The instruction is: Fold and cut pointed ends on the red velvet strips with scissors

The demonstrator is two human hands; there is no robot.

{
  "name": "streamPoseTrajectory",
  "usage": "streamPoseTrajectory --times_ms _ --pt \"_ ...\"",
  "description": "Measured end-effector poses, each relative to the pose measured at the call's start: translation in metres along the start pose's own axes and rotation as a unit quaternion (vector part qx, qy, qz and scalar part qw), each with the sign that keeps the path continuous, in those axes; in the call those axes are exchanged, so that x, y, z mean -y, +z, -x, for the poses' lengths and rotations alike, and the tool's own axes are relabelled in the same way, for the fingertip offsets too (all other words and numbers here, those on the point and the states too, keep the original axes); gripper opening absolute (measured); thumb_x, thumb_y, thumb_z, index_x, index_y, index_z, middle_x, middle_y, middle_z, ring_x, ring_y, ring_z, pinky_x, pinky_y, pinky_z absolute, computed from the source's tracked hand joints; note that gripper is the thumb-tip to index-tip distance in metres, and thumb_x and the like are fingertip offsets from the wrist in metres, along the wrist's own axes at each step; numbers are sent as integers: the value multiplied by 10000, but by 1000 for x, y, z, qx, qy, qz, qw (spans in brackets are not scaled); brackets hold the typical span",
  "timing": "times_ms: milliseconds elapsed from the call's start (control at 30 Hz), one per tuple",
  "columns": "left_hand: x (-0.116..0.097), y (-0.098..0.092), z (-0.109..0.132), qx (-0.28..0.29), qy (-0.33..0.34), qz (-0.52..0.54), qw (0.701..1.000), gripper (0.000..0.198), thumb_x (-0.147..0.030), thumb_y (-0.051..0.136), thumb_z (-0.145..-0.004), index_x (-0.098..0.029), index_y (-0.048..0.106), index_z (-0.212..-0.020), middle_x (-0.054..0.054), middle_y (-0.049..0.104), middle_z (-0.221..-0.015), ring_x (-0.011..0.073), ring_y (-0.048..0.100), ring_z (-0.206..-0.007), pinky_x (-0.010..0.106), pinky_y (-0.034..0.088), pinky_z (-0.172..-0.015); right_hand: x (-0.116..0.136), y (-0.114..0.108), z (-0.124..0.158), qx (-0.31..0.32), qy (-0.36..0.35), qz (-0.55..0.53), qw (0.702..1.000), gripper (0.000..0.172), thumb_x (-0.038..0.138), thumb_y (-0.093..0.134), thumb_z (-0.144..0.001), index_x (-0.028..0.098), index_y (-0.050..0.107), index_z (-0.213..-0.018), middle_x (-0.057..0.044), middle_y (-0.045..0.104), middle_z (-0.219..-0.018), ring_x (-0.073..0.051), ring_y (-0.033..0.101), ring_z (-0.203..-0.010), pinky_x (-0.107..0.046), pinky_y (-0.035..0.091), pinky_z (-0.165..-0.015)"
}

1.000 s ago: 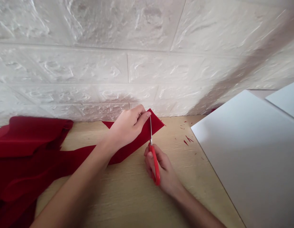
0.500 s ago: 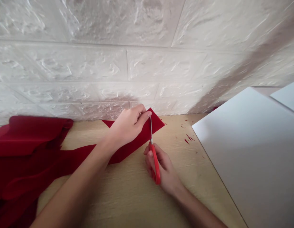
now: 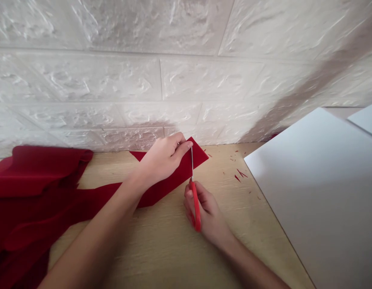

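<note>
A strip of dark red fabric point(image 3: 169, 180) slants across the table in the head view, its pointed end up and to the right. My left hand point(image 3: 164, 156) pinches the strip near that end, thumb on top and fingers mostly hidden behind. My right hand point(image 3: 205, 210) is wrapped round the handles of red-handled scissors point(image 3: 196, 206). The scissor blades point away from me and lie across the strip, their tips close to my left thumb. The lower blade is hidden under the fabric.
A heap of dark red fabric point(image 3: 44, 176) covers the left side of the wooden table point(image 3: 161, 245). Small red scraps point(image 3: 241, 174) lie right of the strip. A large white board point(image 3: 318, 192) occupies the right, and a white brick-patterned wall point(image 3: 137, 80) rises behind.
The scissor handles have drawn slightly closer together and tilted a little more upright. My right hand has shifted very slightly; my left hand holds the same spot on the fabric.
</note>
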State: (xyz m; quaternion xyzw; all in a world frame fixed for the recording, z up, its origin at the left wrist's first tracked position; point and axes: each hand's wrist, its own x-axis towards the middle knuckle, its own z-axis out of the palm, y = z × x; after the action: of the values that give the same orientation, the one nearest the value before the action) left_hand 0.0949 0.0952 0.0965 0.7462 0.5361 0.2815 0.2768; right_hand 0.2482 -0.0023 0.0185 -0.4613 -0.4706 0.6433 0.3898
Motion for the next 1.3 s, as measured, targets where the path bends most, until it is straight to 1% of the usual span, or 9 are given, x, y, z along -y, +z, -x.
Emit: streamPoseTrajectory --times_ms 233,400,533,633,733,833,1067,1200,1300 --pt "0 4 0 16 10 13 1000 385 -401 470 -1005 -222 395 -673 -49 436 -557 115 397 -513 307 271 -526 10 -1 1 4 49 -53 997 554 773 623 -852 263 413 -799 105 355 -564 -78 300 -418 -252 252 -383" --pt "1 6 0 18 7 11 1000 404 -400 464 -1012 -225 357 -665 -49 412 -563 116 378 -516 310 260 -522 6 -3 0 -3 24 -51 998 505 686 643 -897 248 425 -774 92 356 -605 -68 280 -467 -238 248 -401" --pt "1 5 0 22 4 14 1000 394 -393 460 -1010 -227 349 -670 -49 406 -559 118 374 -509 312 254 -521 1 -2 0 -5 11 -48 999 501 669 625 -920 246 406 -765 95 351 -616 -63 279 -470 -232 249 -408" --pt "1 6 0 23 8 16 1000 383 -394 462 -1005 -229 354 -677 -50 398 -558 122 375 -512 311 255 -526 5 -1 1 2 25 -52 998 513 697 612 -913 249 404 -774 102 367 -579 -63 296 -441 -230 250 -397" --pt "1 8 0 27 14 21 999 374 -394 466 -1000 -226 368 -680 -49 408 -569 123 388 -527 308 273 -538 14 0 1 0 53 -60 997 556 760 623 -861 258 398 -780 106 367 -548 -72 317 -416 -238 257 -384" --pt "1 10 -1 45 11 30 998 379 -409 462 -1003 -226 369 -684 -48 411 -576 123 389 -534 306 271 -536 18 -1 1 -7 58 -69 996 594 799 645 -814 260 398 -762 98 368 -553 -74 325 -419 -248 257 -386" --pt "3 9 -1 51 -1 39 998 395 -414 456 -1014 -218 372 -682 -52 426 -590 112 393 -543 304 279 -533 10 -1 -2 -9 44 -81 996 565 731 670 -850 247 396 -747 106 346 -572 -47 271 -436 -212 247 -386" --pt "5 10 -1 56 -5 36 998 399 -428 450 -1018 -218 375 -687 -51 434 -595 113 400 -547 306 285 -538 12 -1 -1 -7 55 -69 996 561 752 646 -851 253 406 -760 112 357 -534 -47 284 -397 -218 230 -363" --pt "7 12 -2 66 4 40 997 393 -431 456 -1015 -216 390 -692 -49 439 -602 113 404 -551 304 288 -543 16 -1 -1 -14 58 -73 996 582 786 651 -817 261 407 -760 105 364 -523 -61 294 -383 -235 209 -341"
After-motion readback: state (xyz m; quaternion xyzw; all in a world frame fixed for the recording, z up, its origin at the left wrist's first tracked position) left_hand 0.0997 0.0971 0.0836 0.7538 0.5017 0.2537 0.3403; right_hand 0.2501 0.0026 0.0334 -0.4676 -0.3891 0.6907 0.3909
